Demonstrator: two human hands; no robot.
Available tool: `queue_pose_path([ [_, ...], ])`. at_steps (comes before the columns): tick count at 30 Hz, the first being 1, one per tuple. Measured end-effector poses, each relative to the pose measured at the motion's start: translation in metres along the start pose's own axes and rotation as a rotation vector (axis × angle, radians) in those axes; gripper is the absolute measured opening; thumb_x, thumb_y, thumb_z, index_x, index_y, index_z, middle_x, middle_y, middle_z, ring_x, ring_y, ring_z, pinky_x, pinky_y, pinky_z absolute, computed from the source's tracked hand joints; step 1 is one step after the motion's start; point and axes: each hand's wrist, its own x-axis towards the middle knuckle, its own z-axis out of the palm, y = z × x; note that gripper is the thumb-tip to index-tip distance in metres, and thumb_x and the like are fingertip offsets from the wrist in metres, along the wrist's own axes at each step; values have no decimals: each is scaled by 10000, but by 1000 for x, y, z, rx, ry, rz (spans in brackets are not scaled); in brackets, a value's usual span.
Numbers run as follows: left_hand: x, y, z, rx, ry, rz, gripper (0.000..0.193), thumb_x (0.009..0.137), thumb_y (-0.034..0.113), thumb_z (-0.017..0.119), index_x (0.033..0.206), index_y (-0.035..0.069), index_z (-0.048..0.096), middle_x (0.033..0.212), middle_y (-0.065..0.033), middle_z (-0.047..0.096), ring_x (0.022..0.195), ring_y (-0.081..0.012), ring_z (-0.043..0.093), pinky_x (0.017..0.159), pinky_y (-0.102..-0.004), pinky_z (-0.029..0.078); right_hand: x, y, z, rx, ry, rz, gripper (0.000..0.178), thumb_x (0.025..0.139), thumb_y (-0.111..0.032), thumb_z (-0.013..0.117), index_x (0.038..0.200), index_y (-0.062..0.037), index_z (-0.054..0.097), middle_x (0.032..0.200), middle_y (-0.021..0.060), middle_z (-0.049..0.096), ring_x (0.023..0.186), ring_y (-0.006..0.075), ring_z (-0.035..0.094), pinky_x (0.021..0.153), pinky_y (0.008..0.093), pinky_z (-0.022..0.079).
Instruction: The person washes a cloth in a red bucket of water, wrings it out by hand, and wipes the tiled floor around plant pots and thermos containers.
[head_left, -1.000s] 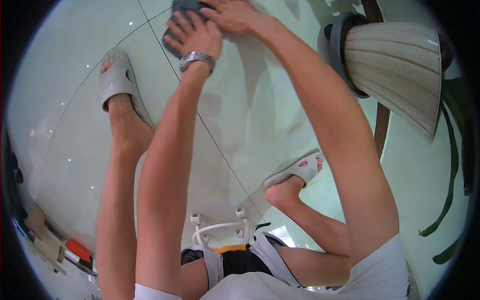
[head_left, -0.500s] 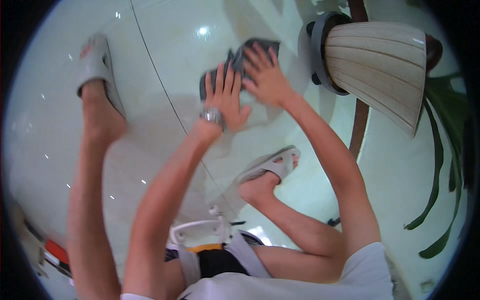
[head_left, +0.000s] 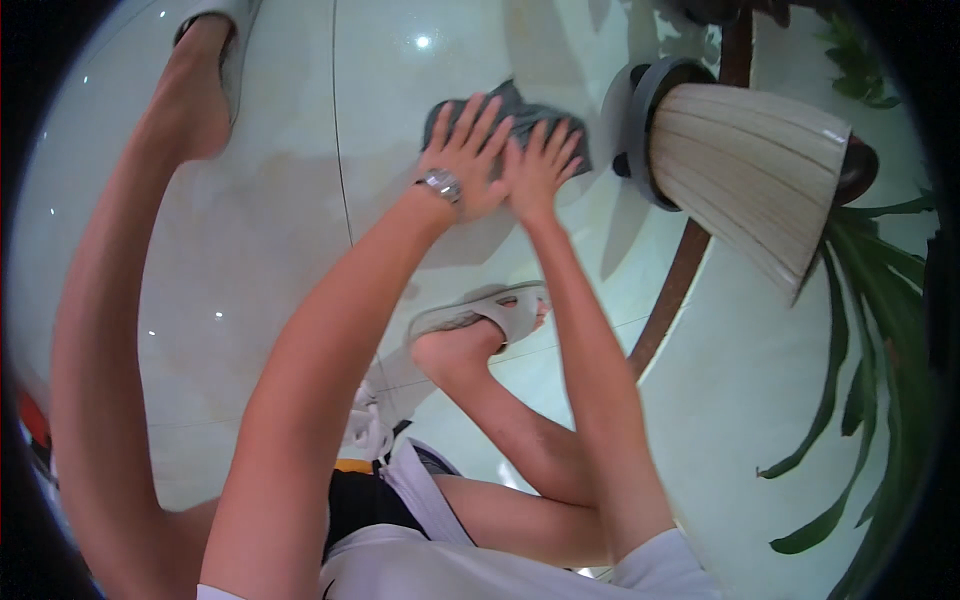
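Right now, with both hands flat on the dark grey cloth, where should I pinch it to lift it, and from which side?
Probably best by the pointed peak on the far edge of the cloth, coming from above on the far side. It juts out uncovered, while the left hand and right hand cover most of the near edge.

No text, label, number or sign could be read anywhere; the silver metal wristwatch (head_left: 441,185) showed too small for any markings to be made out.
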Motion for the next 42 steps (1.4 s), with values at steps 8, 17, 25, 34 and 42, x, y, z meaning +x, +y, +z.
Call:
queue_pose_path([
  [8, -139, -47, -18, 91, -88, -53, 732, 930, 500, 372, 1496, 64, 214, 1581, -179, 62, 1460, -364, 11, 1138, -563, 25, -88, -100, -25, -94, -211, -130, 648, 903, -443, 501, 1425, -84, 368, 1538, 221, 178, 1424, 454, 90, 1086, 675, 81],
  [17, -187, 10, -167, 4, -406, -76, 521, 960, 456, 326, 1286, 90, 504, 1328, -189, 493, 1242, -365, 441, 1017, -473, 354, -174, -170, -107, 14, -190, -197, 392, 867, -267, 561, 1221, -99, 584, 1419, 215, 389, 1355, 376, 321, 1066, 592, 265],
  [25, -187, 115, -229, 267, -340, 298, 217, 840, 290, 537, 848, 134, 689, 875, -127, 682, 839, -363, 631, 745, -449, 504, -254, -77, -114, 63, -674, -261, 318, 799, -287, 582, 1051, -125, 689, 1161, 160, 624, 1146, 303, 568, 958, 576, 373],
  [34, -196, 90, -216, 708, -527, 281, 238, 846, 238, 523, 953, 170, 724, 1041, -132, 688, 981, -350, 647, 836, -438, 527, -282, -136, -228, 217, -365, -17, 199, 699, -165, 612, 841, -86, 728, 930, 165, 702, 890, 313, 680, 735, 374, 539],
  [42, -209, 84, -127, 664, -894, 82, 457, 939, 364, 436, 1273, 61, 509, 1294, -194, 551, 1209, -361, 513, 1001, -428, 421, -279, -142, -148, 386, -678, 180, 361, 882, -275, 511, 1199, -143, 623, 1195, 162, 621, 1129, 323, 579, 946, 452, 462],
])
